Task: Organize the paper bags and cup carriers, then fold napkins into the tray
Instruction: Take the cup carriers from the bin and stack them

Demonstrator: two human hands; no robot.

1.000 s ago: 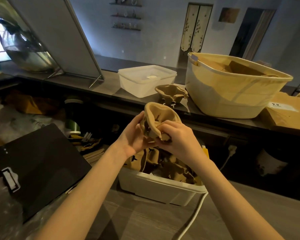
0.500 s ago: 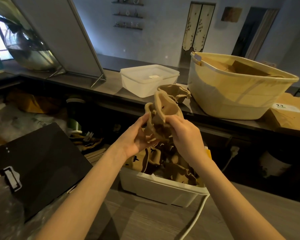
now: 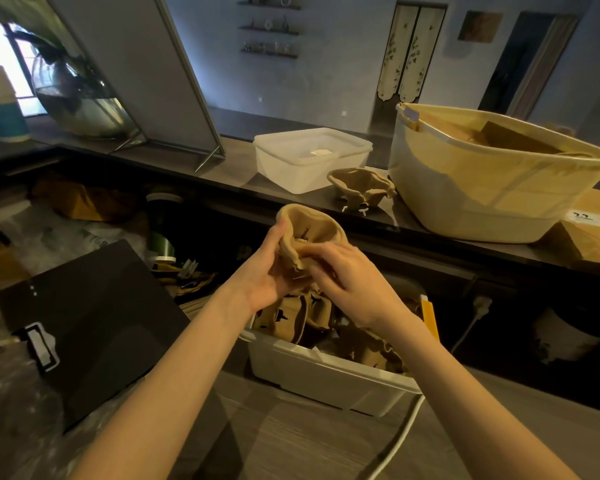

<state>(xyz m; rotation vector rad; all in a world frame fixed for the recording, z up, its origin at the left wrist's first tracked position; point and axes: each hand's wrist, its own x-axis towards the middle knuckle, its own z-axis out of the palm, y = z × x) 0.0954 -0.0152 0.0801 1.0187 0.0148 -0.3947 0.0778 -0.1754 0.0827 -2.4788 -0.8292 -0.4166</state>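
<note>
- I have a brown paper cup carrier (image 3: 310, 233) pinched between both hands, held up just above the white bin (image 3: 329, 375) that sits on the lower counter in front of me.
- My left hand (image 3: 267, 271) cups the carrier from its left side and underneath, thumb pressed against the outer wall; the fingers are closed round the paper, not slack.
- My right hand (image 3: 347, 282) comes over from the right, and its fingertips (image 3: 303, 252) nip the near rim (whether they reach into the pocket I cannot tell, the knuckles hide it).
- The carrier's open mouth faces up and away from me, toward the back of the bin, with its length running roughly left to right between my palms.
- More crumpled carriers (image 3: 326, 323) lie heaped in the bin, directly under my wrists.
- Beyond the bin, on the raised dark shelf, one carrier already opened out (image 3: 361, 185) stands between a clear lidded tub (image 3: 309, 157) and a large cream basket (image 3: 482, 178) holding brown paper bags.
- My judgement: the next move is forward and slightly right, from above the bin to that standing carrier, so the right hand is the nearer one to set mine down or nest it there.
</note>
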